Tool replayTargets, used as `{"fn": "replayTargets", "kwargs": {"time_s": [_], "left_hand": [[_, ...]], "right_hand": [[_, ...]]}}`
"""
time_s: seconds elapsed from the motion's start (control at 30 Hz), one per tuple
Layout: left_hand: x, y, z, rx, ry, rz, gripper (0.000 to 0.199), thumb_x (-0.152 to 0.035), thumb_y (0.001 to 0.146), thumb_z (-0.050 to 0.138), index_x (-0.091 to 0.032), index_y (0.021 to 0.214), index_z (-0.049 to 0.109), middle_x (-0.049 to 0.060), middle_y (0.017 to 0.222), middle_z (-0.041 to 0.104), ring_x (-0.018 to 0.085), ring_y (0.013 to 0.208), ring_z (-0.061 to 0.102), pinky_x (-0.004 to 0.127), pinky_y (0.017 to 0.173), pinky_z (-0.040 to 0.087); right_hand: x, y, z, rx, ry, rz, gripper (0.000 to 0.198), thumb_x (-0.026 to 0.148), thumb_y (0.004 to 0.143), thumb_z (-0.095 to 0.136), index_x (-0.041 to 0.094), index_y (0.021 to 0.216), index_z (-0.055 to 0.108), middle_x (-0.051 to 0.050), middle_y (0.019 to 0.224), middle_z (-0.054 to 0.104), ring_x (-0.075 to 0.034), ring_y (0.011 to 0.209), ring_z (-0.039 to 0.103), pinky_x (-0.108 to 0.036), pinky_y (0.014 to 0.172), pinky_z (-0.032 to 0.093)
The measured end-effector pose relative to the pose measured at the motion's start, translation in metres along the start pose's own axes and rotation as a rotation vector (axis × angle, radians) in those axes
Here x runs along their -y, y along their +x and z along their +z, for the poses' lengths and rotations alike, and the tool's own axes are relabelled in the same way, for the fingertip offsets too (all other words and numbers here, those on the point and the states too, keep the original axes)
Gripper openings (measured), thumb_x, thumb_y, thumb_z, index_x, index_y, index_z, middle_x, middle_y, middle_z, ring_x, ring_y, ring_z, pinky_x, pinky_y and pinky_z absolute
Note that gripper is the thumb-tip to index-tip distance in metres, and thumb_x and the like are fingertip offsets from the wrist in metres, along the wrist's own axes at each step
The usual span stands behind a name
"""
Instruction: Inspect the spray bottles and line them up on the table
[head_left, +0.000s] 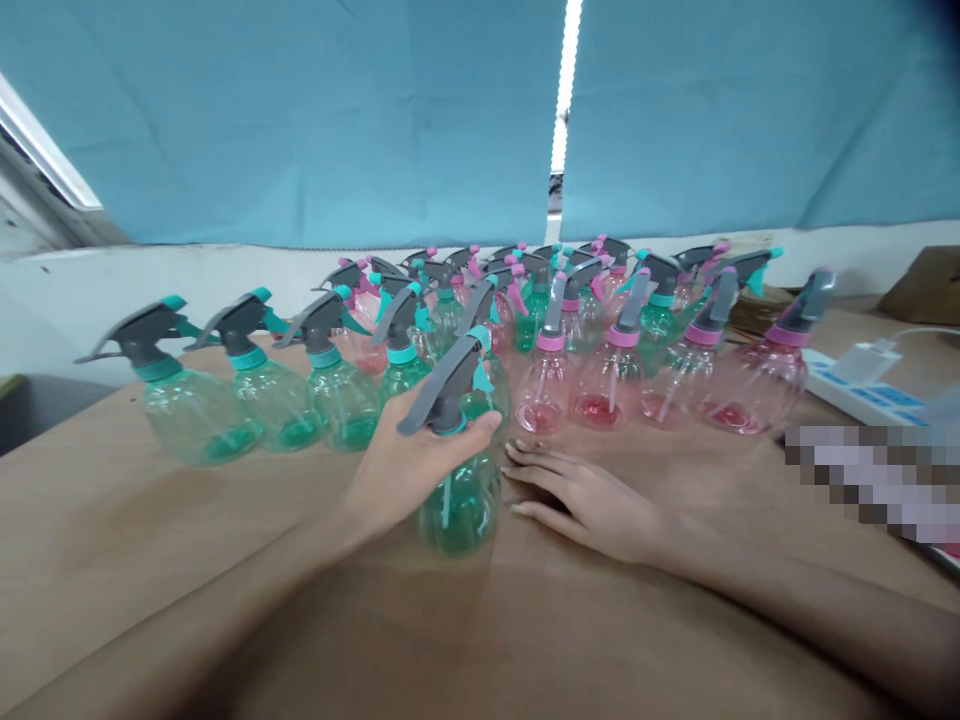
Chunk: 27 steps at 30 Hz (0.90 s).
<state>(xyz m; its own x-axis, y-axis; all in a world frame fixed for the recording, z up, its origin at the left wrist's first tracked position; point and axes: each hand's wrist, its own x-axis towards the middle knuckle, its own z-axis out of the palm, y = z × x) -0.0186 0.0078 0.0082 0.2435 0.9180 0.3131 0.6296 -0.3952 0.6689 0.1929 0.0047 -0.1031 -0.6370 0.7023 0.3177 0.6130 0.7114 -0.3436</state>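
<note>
My left hand (409, 450) is wrapped round the upper part of a green spray bottle (459, 510), just below its grey and teal trigger head. That bottle stands upright nearest to me, in front of the others. Palm down on the table, my right hand (585, 495) lies flat beside it with the fingers stretched toward the bottle and holds nothing. To the left stands a row of green spray bottles (274, 405) with teal collars. On the right, several pink spray bottles (606, 390) with pink collars form another row.
More pink and green spray bottles (535, 310) crowd behind the front rows. A white power strip (862, 390) with a plugged-in charger (870, 360) lies at the right. A brown cardboard box (926, 285) sits at the far right. Blue cloth (375, 120) hangs behind the wooden table (525, 640).
</note>
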Motion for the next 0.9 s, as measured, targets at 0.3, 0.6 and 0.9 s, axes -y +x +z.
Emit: {"fn": "replayTargets", "kwargs": {"time_s": [0.3,0.6,0.9], "left_hand": [[0.008,-0.007,0.002,0.003,0.029,-0.01,0.053,-0.051,0.082,0.064,-0.031,0.129,0.052,0.003,0.109,0.071,0.03,0.098,0.066,0.04,0.08,0.052],[0.021,-0.027,0.001,0.07,0.065,0.019,0.048,-0.046,0.083,0.063,-0.023,0.124,0.053,0.011,0.127,0.061,0.033,0.123,0.053,0.053,0.101,0.041],[0.033,-0.05,-0.015,0.095,0.096,0.034,0.054,-0.055,0.086,0.059,-0.024,0.129,0.046,0.01,0.125,0.06,0.032,0.116,0.056,0.048,0.098,0.045]], "right_hand": [[0.004,0.0,-0.001,0.012,-0.063,0.003,0.048,0.043,0.098,0.042,0.017,0.136,0.052,-0.012,0.142,0.052,-0.026,0.135,0.043,-0.048,0.111,0.036],[0.013,0.001,-0.016,0.11,-0.152,0.008,0.049,0.043,0.099,0.039,0.014,0.136,0.053,-0.014,0.14,0.053,-0.029,0.131,0.048,-0.047,0.109,0.039],[0.03,0.008,-0.042,0.238,-0.165,0.006,0.034,0.035,0.091,0.056,0.018,0.118,0.065,-0.012,0.117,0.069,-0.031,0.101,0.067,-0.045,0.083,0.056]]}}
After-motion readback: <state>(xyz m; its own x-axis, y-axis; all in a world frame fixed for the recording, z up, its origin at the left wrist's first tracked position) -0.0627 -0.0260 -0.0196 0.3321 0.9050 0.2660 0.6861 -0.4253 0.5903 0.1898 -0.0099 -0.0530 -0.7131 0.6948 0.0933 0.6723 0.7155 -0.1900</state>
